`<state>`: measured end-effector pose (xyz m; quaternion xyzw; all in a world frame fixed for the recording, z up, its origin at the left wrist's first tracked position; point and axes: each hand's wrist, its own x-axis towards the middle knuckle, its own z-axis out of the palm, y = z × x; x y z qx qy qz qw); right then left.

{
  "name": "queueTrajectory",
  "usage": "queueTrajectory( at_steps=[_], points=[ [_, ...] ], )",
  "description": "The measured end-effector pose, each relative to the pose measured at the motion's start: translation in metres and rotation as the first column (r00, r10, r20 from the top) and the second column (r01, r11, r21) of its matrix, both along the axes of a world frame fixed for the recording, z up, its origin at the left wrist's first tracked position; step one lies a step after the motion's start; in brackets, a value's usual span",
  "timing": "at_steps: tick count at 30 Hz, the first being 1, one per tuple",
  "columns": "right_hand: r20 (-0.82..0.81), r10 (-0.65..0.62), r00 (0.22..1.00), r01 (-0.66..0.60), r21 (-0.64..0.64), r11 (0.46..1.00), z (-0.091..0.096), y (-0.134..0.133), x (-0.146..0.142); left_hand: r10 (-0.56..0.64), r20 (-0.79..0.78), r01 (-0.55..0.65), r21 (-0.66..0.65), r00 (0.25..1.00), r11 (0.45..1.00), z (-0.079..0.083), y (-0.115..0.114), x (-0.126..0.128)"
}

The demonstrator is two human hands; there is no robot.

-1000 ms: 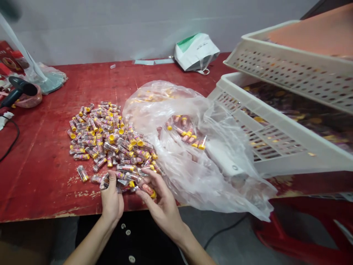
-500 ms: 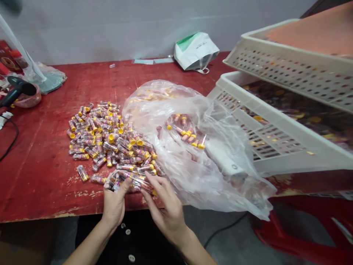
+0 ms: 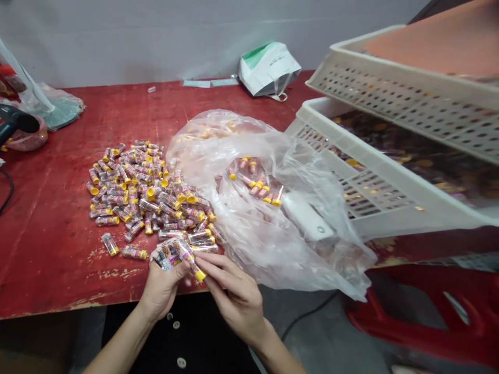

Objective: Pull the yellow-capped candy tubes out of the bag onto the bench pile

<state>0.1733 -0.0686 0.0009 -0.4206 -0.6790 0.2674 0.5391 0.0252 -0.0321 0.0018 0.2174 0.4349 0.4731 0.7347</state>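
Note:
Close to the table's front edge, my left hand (image 3: 161, 288) is closed on a printed paper label (image 3: 166, 254); whether it is one piece or a small stack I cannot tell. My right hand (image 3: 237, 293) pinches a small clear tube (image 3: 190, 261) with a yellow cap, tilted with its cap towards me. The tube lies against the label, and my left thumb is close beside it. Just beyond both hands spreads a pile of similar yellow-capped tubes (image 3: 134, 192) with purple-and-white labels. A few lie loose at its near edge.
A translucent plastic bag (image 3: 261, 249) holding more tubes lies to the right, with a white device (image 3: 307, 215) by it. Stacked white crates (image 3: 374, 192) stand farther right. A white-green bag (image 3: 268, 72) sits at the back, a lamp stand (image 3: 64, 111) at left, a red stool (image 3: 421, 306) below.
The tube between my hands has turned, its yellow cap now nearer me, and the printed label shows more fully. The whole view has shifted slightly, so the surroundings appear farther left.

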Motion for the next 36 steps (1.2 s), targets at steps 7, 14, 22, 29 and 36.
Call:
queueTrajectory(
  at_steps=[7, 14, 22, 29, 36],
  points=[
    [-0.235, -0.196, 0.952, 0.189, -0.052, 0.981, -0.011, 0.004, -0.013, 0.038, -0.017, -0.037, 0.039, 0.999, 0.999, -0.003, -0.002, 0.007],
    [-0.277, -0.264, 0.924, 0.251, -0.083, 0.965, -0.014, 0.009, -0.018, 0.069, -0.066, -0.064, 0.076, 0.995, 0.995, -0.01, 0.003, 0.007],
    [-0.231, -0.314, 0.921, 0.307, -0.067, 0.949, -0.016, 0.077, -0.027, 0.205, 0.055, -0.206, 0.012, 0.977, 0.979, -0.002, 0.022, 0.003],
    [0.424, -0.306, 0.852, 0.417, -0.198, 0.887, 0.006, 0.173, 0.033, 0.28, -0.001, -0.28, -0.064, 0.96, 0.958, -0.007, 0.029, -0.023],
    [0.551, -0.367, 0.75, 0.591, -0.308, 0.745, 0.015, 0.208, 0.127, 0.282, -0.011, -0.278, -0.2, 0.959, 0.939, -0.003, 0.027, -0.019]
  ],
)
